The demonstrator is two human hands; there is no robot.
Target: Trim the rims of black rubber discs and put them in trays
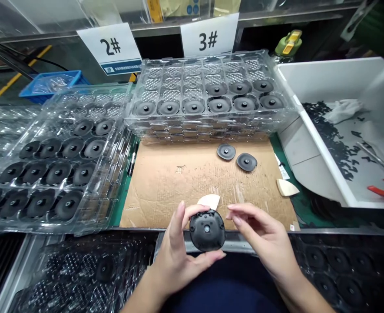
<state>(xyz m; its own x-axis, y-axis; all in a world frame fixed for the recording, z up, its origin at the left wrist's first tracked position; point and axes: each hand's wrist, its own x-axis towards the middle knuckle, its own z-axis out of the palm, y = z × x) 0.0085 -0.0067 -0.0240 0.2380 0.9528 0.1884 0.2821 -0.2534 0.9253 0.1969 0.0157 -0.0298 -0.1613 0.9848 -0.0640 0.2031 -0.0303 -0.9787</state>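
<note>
Black disc [207, 238] clasped in left hand [178, 254] — right hand [266, 238] beside, can't tell if pinching.

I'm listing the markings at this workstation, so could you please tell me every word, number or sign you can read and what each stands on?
"2#": left white paper sign.
"3#": right white paper sign.
Too small to read: line on the left sign's blue band.
Too small to read: marks on the white strip beside the cardboard.
</note>
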